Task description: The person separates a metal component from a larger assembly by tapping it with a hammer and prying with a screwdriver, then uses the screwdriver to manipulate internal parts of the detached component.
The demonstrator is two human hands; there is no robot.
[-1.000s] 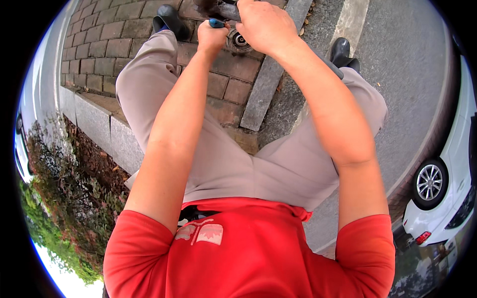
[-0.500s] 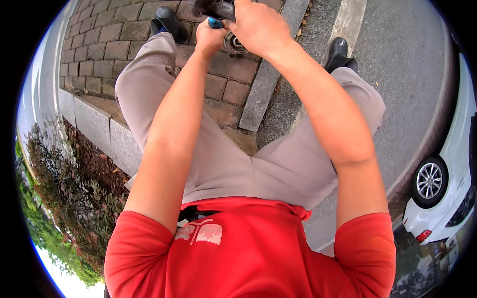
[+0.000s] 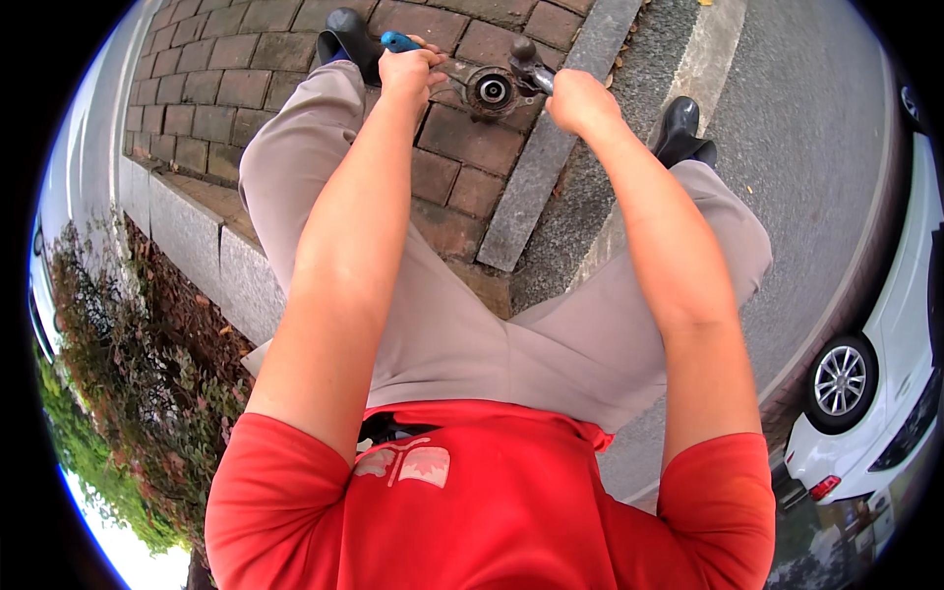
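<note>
My left hand (image 3: 409,73) is closed around a blue-handled screwdriver (image 3: 399,41). Its thin metal shaft slants down to the left side of a round, greasy metal part (image 3: 491,91), which has concentric rings and a dark centre hole and lies on the brick paving. My right hand (image 3: 582,101) grips the handle of a hammer with a dark, rounded head (image 3: 525,61), low beside the right edge of the round part. Whether the screwdriver's tip touches the part is too small to tell.
A granite kerb (image 3: 565,138) runs along the right of the brick paving (image 3: 472,138). Black boots (image 3: 678,133) stand either side of the work. A white car (image 3: 885,393) is at the far right, with shrubs (image 3: 138,374) at the left behind another kerb.
The hammer has come down and to the right with my right hand, from above the screwdriver to beside the round part. More of that part shows. My left hand keeps the screwdriver.
</note>
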